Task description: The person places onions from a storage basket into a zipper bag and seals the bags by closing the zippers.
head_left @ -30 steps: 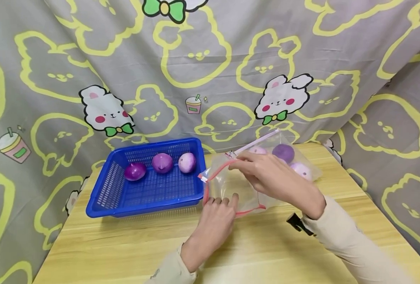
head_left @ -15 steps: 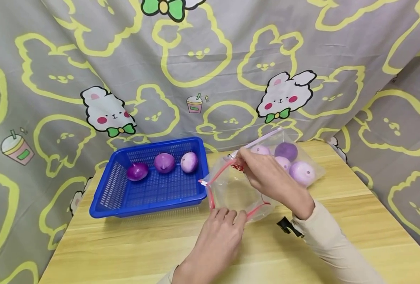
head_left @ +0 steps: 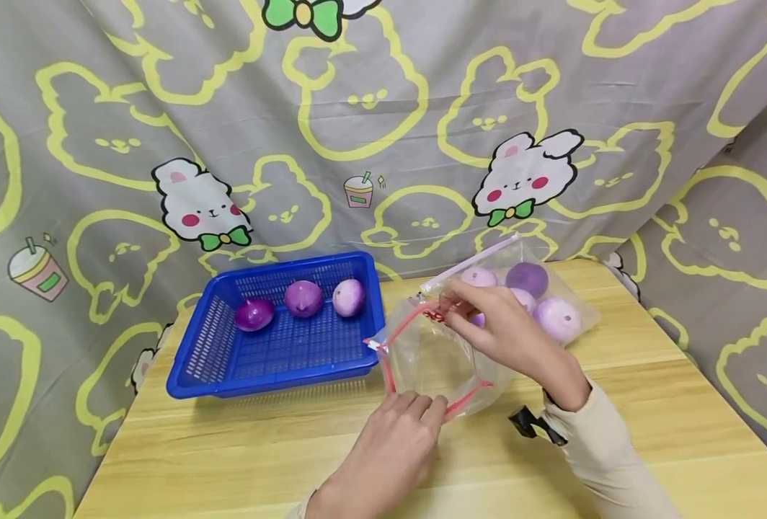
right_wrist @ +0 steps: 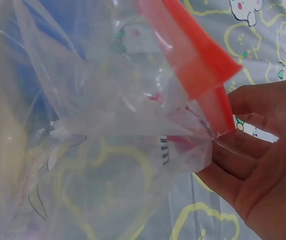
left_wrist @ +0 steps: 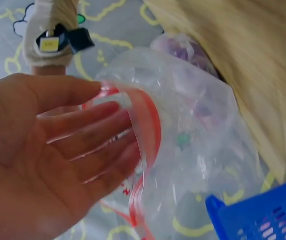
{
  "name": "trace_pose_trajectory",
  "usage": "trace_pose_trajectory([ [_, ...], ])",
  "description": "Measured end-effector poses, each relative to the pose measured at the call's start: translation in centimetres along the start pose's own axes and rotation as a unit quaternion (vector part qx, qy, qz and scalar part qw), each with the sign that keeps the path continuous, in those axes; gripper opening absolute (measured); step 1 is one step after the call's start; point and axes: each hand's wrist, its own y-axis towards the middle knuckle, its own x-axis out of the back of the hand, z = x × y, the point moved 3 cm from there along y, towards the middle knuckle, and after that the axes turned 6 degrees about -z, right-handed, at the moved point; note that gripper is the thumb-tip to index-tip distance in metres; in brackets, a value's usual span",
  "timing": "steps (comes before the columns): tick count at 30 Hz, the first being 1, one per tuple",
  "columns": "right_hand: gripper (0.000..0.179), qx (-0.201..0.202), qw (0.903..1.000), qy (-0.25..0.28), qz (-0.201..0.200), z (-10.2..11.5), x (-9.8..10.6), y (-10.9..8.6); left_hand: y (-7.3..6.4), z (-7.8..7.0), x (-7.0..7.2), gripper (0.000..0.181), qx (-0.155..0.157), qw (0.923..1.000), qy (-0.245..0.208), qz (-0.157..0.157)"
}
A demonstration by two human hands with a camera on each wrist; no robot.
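Note:
A clear zip bag (head_left: 432, 364) with a red zip strip stands with its mouth spread wide, and no contents show inside. My left hand (head_left: 390, 447) holds its near rim; in the left wrist view the fingers reach inside the mouth, with the thumb at the red strip. At the far rim my right hand (head_left: 507, 321) grips the film between thumb and fingers, beside some red print. Behind that hand lies a second clear bag (head_left: 471, 262) with a lavender strip, holding several purple onions (head_left: 556, 319), some partly hidden.
A blue plastic basket (head_left: 273, 378) stands to the left, its right end against the bag's mouth. It holds three purple onions (head_left: 303, 298). All sit on a wooden table (head_left: 228, 461), with a patterned curtain (head_left: 396, 130) right behind.
The left hand has drawn back toward me from inside the mouth to the near rim, and the mouth has widened. The right hand's thumb and fingers have shifted on the far rim.

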Motion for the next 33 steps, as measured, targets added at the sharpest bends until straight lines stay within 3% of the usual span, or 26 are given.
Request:
trace_pose_trajectory([
  [4, 0.014, 0.001, 1.0, -0.001, 0.002, -0.1, 0.2, -0.2, 0.1, 1.4, 1.3, 0.018, -0.001, 0.9961, -0.048, -0.074],
  [9, 0.022, -0.002, 0.9999, -0.011, 0.012, -0.2, 0.4, -0.5, 0.2, 3.9, 2.9, 0.014, 0.009, 0.9809, -0.096, -0.169],
  [14, 0.025, 0.004, 0.9998, -0.014, 0.013, -0.1, 0.6, -0.6, 0.0, 6.8, 3.3, 0.012, 0.05, 0.9666, -0.124, -0.219],
  [23, 0.021, 0.002, 0.9997, -0.016, 0.02, -0.2, 0.6, -0.6, -0.8, 10.5, 1.8, 0.013, 0.128, 0.9586, -0.145, -0.209],
  [33, 0.017, -0.043, 0.998, 0.027, 0.039, -0.2, 0.6, -0.7, -0.4, 14.5, -0.4, 0.015, 0.196, 0.9593, -0.116, -0.167],
])
